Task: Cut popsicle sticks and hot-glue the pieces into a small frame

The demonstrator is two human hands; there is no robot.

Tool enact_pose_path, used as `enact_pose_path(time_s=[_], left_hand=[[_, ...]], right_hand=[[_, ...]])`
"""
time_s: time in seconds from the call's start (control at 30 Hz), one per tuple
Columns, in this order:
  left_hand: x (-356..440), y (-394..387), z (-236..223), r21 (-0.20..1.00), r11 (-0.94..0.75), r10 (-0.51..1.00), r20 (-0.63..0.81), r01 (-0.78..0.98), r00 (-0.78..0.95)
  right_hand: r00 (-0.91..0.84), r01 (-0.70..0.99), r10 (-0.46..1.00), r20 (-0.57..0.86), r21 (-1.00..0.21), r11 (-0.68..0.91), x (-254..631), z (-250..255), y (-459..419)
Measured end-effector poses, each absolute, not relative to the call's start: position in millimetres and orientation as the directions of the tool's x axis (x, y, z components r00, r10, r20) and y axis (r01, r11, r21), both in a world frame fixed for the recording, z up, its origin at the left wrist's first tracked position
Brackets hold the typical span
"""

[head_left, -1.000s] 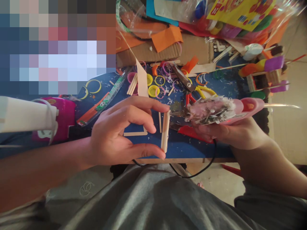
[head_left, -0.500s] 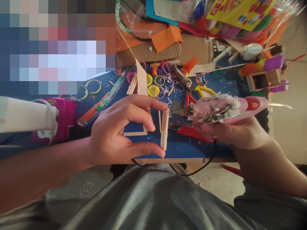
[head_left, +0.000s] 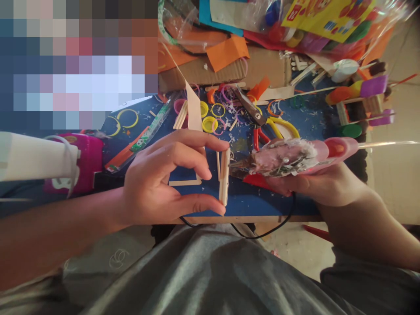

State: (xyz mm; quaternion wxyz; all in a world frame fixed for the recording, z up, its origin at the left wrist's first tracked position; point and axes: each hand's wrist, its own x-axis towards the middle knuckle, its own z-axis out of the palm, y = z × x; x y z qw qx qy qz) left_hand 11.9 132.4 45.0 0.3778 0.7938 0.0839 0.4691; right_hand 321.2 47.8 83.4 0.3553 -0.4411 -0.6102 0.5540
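Between thumb and index fingertip, my left hand (head_left: 164, 179) grips a short stack of wooden craft sticks (head_left: 224, 177) by its two ends, upright in the view. My right hand (head_left: 321, 183) is wrapped around a pink hot glue gun (head_left: 285, 157), its body crusted with fuzzy whitish glue and a clear glue stick (head_left: 387, 143) poking out of the back. The gun's nozzle points left, right beside the sticks' right edge; whether it touches them I cannot tell. Under the gun lies a red-handled tool (head_left: 262, 183), partly hidden.
Scissors (head_left: 258, 116) with yellow handles lie beyond the glue gun. Yellow bottle caps (head_left: 210, 124), rings and paper scraps litter the blue table (head_left: 243, 205). A magenta device (head_left: 88, 162) stands at left, a stick-and-cap model (head_left: 361, 100) at right. The gun's black cord (head_left: 288, 214) loops over the front edge.
My right hand has brought the glue gun a little left and down, so its nozzle is now at the craft sticks. My left hand and the sticks have hardly moved.
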Motion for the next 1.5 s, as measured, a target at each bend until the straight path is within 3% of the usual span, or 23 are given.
enact_pose_path(time_s=[0.1,0.17,0.47,0.57,0.63,0.77,0.87,0.93,1.0,1.1,1.17,1.27,1.33,1.4,1.47,1.5], left_hand=[[11.3,133.8,45.4,0.673,-0.699,0.478,0.692,-0.243,0.542],[10.4,134.1,45.8,0.677,-0.694,0.480,0.688,-0.244,0.544],[8.5,136.2,44.5,0.705,-0.674,0.502,0.656,-0.221,0.563],[9.0,129.3,52.0,0.731,-0.645,0.530,0.638,-0.223,0.558],[8.9,122.3,59.2,0.845,-0.533,0.674,0.462,-0.055,0.576],[7.7,111.9,69.4,0.795,-0.584,0.614,0.565,-0.165,0.551],[7.1,114.6,66.9,0.851,-0.524,0.684,0.446,-0.036,0.577],[7.7,122.5,59.3,0.842,-0.539,0.676,0.452,-0.027,0.582],[8.6,131.9,50.1,0.699,-0.680,0.516,0.671,-0.223,0.532],[8.7,136.2,45.1,0.701,-0.683,0.520,0.664,-0.205,0.537],[7.5,129.2,51.3,0.740,-0.650,0.563,0.622,-0.173,0.545],[5.9,115.3,64.7,0.858,-0.513,0.694,0.423,-0.012,0.583],[6.4,113.3,66.9,0.866,-0.500,0.704,0.409,-0.004,0.580],[8.0,118.7,61.5,0.848,-0.529,0.678,0.444,-0.032,0.586],[9.6,126.3,53.4,0.722,-0.653,0.525,0.650,-0.230,0.550],[9.9,128.8,50.4,0.714,-0.656,0.510,0.657,-0.243,0.556]], right_hand=[[-0.516,0.119,0.855,0.056,-0.983,0.136,321.1,86.1,51.5],[-0.534,0.117,0.841,0.085,-0.978,0.173,321.1,87.4,53.1],[-0.560,0.120,0.824,0.086,-0.976,0.183,320.6,91.6,53.2],[-0.565,0.181,0.820,0.092,-0.956,0.232,321.7,91.4,53.1],[-0.552,0.252,0.826,0.113,-0.922,0.295,325.2,88.0,50.8],[-0.481,0.366,0.869,0.116,-0.874,0.319,336.5,73.6,38.8],[-0.440,0.395,0.888,0.131,-0.860,0.323,342.9,65.8,30.7],[-0.467,0.384,0.874,0.132,-0.860,0.335,343.9,66.1,30.0],[-0.490,0.376,0.862,0.130,-0.860,0.344,342.5,69.7,32.7],[-0.525,0.362,0.845,0.102,-0.872,0.330,338.5,76.0,38.6],[-0.535,0.334,0.840,0.088,-0.892,0.306,336.0,77.9,41.1],[-0.501,0.290,0.860,0.099,-0.917,0.274,333.5,77.8,42.3],[-0.480,0.284,0.871,0.101,-0.922,0.264,332.1,78.1,42.9],[-0.468,0.290,0.879,0.096,-0.922,0.255,329.6,80.4,44.8],[-0.479,0.263,0.874,0.083,-0.936,0.234,325.6,84.5,47.9],[-0.493,0.231,0.867,0.077,-0.949,0.216,323.2,86.7,49.6]])
